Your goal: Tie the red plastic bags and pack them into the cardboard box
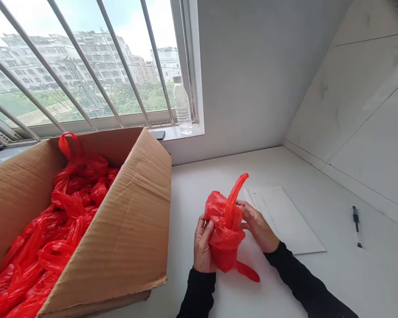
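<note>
A red plastic bag (223,251) is held between my two hands above the white table, one handle loop pointing up and another hanging down at the lower right. My left hand (204,245) grips its left side, thumb pressed on the front. On the right side, my right hand (257,225) has its fingers curled against the bag, partly hidden behind it. What the bag contains, if anything, cannot be seen.
A cardboard box (135,221) full of red plastic bags (69,212) stands at the left. Behind my right hand lie white paper sheets (295,221); a pen (356,225) is farther right. A water bottle (182,106) and a dark phone-like object (159,135) rest on the windowsill.
</note>
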`<action>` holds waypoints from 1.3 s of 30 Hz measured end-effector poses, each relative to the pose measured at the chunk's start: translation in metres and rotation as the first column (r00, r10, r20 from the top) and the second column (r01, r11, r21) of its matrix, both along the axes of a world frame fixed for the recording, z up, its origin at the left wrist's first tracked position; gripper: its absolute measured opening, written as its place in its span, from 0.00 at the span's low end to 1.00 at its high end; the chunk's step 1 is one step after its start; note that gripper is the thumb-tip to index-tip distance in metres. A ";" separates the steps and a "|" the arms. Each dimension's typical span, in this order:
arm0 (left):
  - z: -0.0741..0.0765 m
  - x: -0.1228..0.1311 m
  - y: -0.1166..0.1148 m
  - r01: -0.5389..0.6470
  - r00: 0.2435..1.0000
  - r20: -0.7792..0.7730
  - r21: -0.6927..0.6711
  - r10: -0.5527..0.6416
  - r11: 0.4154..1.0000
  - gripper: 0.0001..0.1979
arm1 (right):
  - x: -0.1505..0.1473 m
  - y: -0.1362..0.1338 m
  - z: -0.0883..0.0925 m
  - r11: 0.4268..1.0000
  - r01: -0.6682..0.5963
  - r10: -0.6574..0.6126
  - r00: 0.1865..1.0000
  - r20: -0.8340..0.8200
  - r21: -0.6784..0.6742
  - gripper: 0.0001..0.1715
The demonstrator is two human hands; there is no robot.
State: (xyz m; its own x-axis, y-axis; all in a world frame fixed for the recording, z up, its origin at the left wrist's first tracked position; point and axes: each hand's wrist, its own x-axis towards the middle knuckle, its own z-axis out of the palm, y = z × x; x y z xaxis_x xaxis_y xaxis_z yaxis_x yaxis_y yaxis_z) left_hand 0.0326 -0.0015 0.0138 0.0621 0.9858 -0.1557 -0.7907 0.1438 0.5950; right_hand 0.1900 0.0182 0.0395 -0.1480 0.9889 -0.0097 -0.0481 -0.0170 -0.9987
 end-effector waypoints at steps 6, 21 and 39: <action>-0.001 0.001 0.002 -0.099 0.986 -0.129 0.073 0.108 0.992 0.20 | -0.001 -0.014 0.007 0.993 -0.107 0.111 0.990 -0.086 0.054 0.37; -0.022 0.004 0.004 -0.012 0.947 -0.317 0.134 0.054 0.991 0.18 | -0.001 -0.009 0.000 0.997 -0.020 0.025 0.997 -0.076 0.071 0.17; -0.017 0.000 0.006 -0.069 0.979 -0.191 -0.004 0.067 0.998 0.14 | 0.000 -0.010 -0.006 1.000 0.007 -0.005 0.997 -0.079 0.028 0.22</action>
